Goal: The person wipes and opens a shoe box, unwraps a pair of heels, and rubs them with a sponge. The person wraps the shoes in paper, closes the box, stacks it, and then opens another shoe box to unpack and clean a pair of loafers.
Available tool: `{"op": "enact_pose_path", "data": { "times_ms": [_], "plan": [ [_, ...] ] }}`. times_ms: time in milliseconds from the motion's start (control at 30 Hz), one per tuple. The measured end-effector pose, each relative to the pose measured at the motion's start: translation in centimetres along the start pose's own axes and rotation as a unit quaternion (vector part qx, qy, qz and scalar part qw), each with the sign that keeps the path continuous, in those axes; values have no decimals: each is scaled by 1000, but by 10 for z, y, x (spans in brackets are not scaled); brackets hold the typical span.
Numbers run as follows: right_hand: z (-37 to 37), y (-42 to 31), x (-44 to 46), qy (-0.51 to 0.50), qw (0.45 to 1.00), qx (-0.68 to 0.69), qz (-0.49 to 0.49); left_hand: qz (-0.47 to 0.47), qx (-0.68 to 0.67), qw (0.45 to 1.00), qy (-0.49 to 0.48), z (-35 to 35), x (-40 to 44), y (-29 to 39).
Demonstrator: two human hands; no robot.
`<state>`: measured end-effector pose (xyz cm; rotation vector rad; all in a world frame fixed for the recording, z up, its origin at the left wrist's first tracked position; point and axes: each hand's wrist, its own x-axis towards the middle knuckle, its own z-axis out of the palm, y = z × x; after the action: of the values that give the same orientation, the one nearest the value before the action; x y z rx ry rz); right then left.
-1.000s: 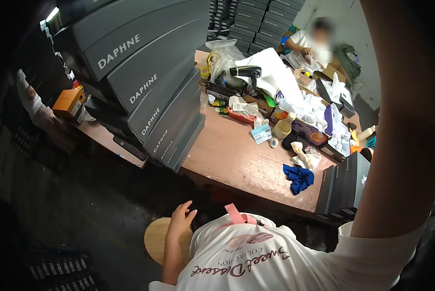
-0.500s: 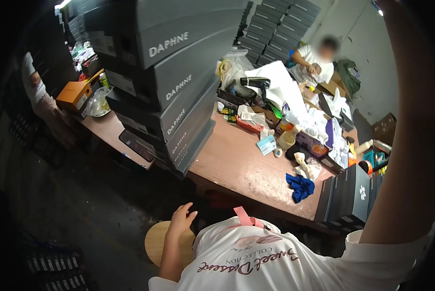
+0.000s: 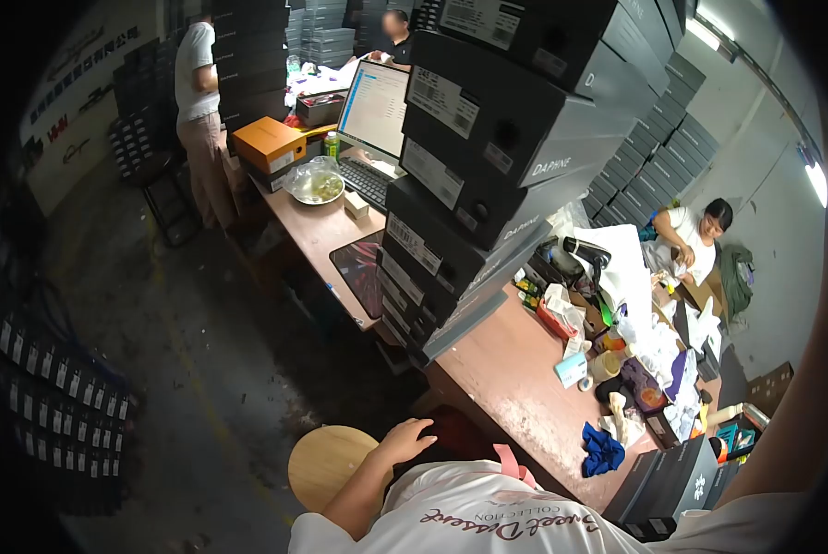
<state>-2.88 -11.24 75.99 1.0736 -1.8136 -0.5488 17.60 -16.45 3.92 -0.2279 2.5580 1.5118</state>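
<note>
My left hand (image 3: 406, 442) hangs low in front of my body with its fingers stretched out, and it holds nothing. Just left of it, below the table's front edge, is the round wooden top of a stool (image 3: 329, 466). Of my right arm, only a raised forearm shows along the right edge; the hand itself is out of frame. A tall stack of dark grey shoe boxes (image 3: 477, 189) marked DAPHNE rises from the table (image 3: 497, 365), higher than the view reaches. Nearer my right arm sits a row of dark boxes (image 3: 658, 485).
Behind the stack stand a monitor (image 3: 373, 106), a keyboard (image 3: 366, 185), a bowl with a plastic bag (image 3: 317, 185) and an orange box (image 3: 268, 140). A blue cloth (image 3: 603, 450) and heaped papers lie on the right. Several people are farther off. Racked boxes (image 3: 63, 406) stand lower left.
My view has swung left, so the box stack sits farther right in it and the monitor and keyboard have come into sight. My left hand stays low with its fingers extended.
</note>
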Motion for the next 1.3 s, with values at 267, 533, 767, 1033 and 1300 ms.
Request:
{"op": "enact_pose_path", "data": {
  "times_ms": [267,533,767,1033,1300],
  "plan": [
    [33,99,-118,209,969,-103,-83,109,-46,993,-1,-11,20,45],
    [31,75,-417,3,802,-589,103,249,-237,939,-32,9,88,139],
    [93,-182,-491,-10,846,338,412,166,-755,521,-360,70,162,163],
    [209,-350,-602,-95,808,576,80,-208,-548,810,23,108,156,-10],
    [343,-323,-737,-332,762,414,372,-104,-256,961,-15,126,123,82]
  ]
}}
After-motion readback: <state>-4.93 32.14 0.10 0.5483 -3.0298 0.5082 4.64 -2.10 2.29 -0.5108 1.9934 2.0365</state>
